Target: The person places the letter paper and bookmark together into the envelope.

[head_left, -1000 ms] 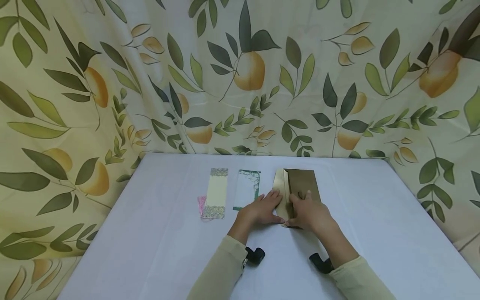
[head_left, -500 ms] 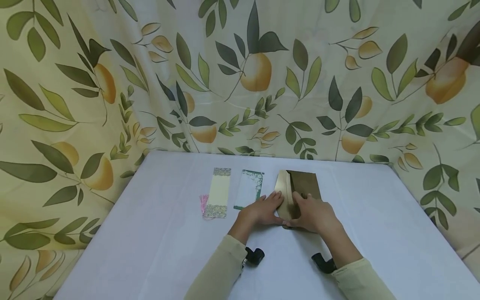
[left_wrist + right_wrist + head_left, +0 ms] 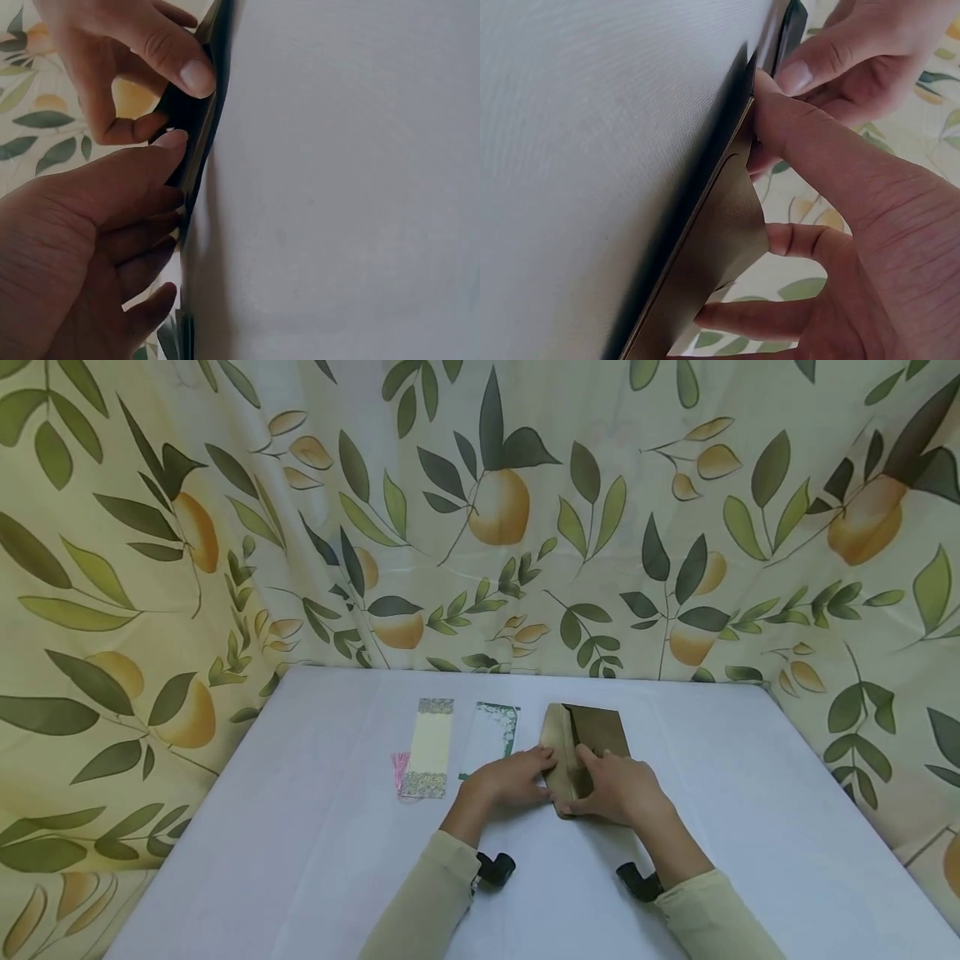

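Note:
A brown-gold envelope lies on the table, its lighter flap on the left side and a dark gap along the flap's inner edge. My left hand is at the flap's left edge, thumb and fingers reaching to it with the fingers loosely bent. My right hand lies over the envelope's near part and grips it; its thumb is at the near corner and its bent fingers touch the flap and body, as the right wrist view shows on the envelope.
Left of the hands lie a cream bookmark with patterned ends and a pink tassel, and a white card with a green leafy border, partly behind the left hand. A leaf-and-fruit-print curtain hangs behind the white table.
My left hand has shifted slightly left, its fingers no longer spread flat on the flap but drawn to its left edge. The right hand stays on the envelope, which sits slightly turned.

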A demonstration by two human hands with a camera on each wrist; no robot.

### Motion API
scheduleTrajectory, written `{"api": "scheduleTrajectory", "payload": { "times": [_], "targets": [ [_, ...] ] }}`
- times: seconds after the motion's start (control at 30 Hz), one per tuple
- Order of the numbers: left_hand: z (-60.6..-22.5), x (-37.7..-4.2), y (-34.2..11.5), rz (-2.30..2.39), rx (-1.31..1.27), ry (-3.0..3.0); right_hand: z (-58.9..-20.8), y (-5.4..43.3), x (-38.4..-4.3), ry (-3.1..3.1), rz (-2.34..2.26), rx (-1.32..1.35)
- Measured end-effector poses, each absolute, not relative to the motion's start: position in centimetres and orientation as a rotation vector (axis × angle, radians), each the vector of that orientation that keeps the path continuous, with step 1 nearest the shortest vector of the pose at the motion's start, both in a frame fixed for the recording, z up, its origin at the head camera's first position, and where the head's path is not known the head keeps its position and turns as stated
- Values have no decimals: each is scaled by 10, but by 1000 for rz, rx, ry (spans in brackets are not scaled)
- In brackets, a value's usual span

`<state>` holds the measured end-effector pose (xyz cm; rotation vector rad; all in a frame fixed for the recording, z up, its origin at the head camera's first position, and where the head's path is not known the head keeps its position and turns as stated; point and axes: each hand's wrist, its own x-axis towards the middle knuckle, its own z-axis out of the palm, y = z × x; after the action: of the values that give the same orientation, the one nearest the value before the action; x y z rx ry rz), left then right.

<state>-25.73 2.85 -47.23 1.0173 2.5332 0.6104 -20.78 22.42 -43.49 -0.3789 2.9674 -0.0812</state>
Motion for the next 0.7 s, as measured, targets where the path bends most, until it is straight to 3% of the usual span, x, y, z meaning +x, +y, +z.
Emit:
{"api": "scheduleTrajectory", "payload": {
  "times": [0.7],
  "targets": [
    [-463, -271, 5, 924, 1064, 2556, -436, 222, -211, 2930, -43, -361]
  ]
}}
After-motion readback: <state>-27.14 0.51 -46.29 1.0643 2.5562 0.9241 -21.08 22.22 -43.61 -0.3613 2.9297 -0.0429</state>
